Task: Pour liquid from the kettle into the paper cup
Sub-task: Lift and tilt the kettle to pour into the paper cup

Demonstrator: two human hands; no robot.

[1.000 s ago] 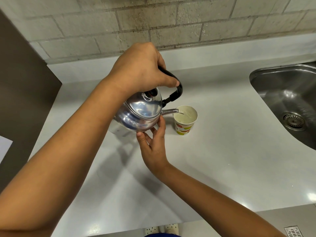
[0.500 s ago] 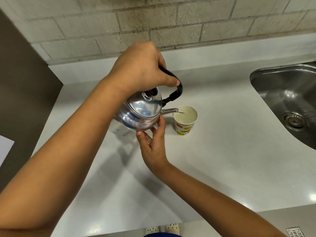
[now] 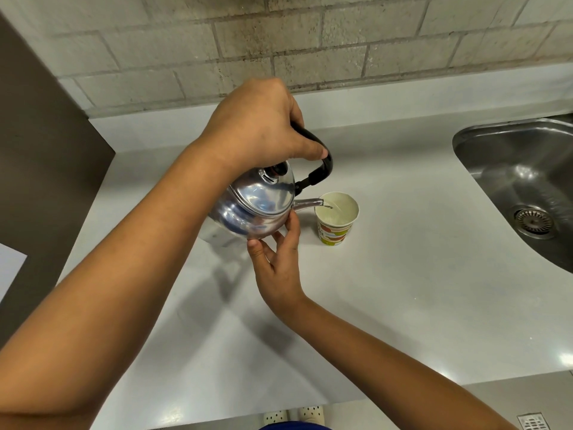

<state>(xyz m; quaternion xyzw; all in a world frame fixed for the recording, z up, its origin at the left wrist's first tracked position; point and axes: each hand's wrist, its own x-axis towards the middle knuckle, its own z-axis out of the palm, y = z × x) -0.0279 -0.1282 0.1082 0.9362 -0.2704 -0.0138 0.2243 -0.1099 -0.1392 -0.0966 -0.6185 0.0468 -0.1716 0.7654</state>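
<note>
A shiny metal kettle (image 3: 257, 206) with a black handle hangs tilted above the counter, its spout over the rim of a paper cup (image 3: 336, 218). A thin stream of clear liquid runs from the spout into the cup. The cup is white inside with coloured bands outside and stands upright on the counter. My left hand (image 3: 260, 128) is closed around the black handle from above. My right hand (image 3: 279, 256) rests its fingertips against the kettle's lower side, fingers spread, steadying it.
The pale grey counter (image 3: 403, 290) runs to a brick wall at the back. A steel sink (image 3: 524, 187) with a drain strainer lies at the right. A dark panel (image 3: 46, 156) borders the counter on the left. The counter's front edge is close below my arms.
Almost nothing differs: the kettle stays tilted over the cup with liquid running in, and both hands keep their places.
</note>
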